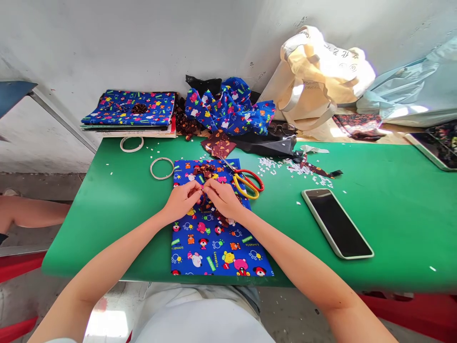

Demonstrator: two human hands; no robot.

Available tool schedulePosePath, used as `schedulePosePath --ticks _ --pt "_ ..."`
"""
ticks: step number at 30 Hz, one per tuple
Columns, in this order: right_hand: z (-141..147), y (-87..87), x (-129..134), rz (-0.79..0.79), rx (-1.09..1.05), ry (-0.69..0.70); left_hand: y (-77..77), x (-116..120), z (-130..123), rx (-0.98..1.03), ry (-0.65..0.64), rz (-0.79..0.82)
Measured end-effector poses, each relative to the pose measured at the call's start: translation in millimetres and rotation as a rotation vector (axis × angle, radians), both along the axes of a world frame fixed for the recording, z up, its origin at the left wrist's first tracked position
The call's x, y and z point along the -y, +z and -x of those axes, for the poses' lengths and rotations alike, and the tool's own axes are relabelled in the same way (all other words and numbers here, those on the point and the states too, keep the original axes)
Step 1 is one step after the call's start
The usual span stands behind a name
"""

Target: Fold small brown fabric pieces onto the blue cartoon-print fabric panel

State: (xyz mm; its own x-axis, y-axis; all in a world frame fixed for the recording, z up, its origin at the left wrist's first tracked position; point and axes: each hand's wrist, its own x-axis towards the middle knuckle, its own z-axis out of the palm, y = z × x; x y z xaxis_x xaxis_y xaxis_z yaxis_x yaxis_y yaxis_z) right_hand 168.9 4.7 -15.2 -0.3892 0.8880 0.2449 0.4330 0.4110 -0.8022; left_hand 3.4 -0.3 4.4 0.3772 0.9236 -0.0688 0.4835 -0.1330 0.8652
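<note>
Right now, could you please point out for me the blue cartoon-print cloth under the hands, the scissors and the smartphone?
Blue cartoon-print cloth [218,240]: head view, lower part of its printed surface.
Scissors [247,171]: head view, red handle.
Smartphone [337,224]: head view, dark screen.

On the green table [117,228], 1 dark-screened phone [337,224] lies face up toward the front edge, right of the middle; 2 pale rings [131,150] lie near the back left corner; a cream tote bag [317,81] stands along the back edge, beside a pale blue plastic bag [410,85]; glasses [287,128] rest near that edge; 1 red seat [414,314] shows below the front edge.
</note>
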Motion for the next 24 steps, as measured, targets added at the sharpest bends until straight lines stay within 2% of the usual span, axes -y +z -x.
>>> schedulePosePath --ticks 7,24 --pt "-1.2 -0.4 0.4 0.047 -0.022 0.016 -0.9 0.5 0.9 0.068 0.007 0.024" --pt "-1.5 -1.3 -0.7 0.095 -0.109 0.018 -1.0 0.6 0.3 0.037 -0.001 0.021"
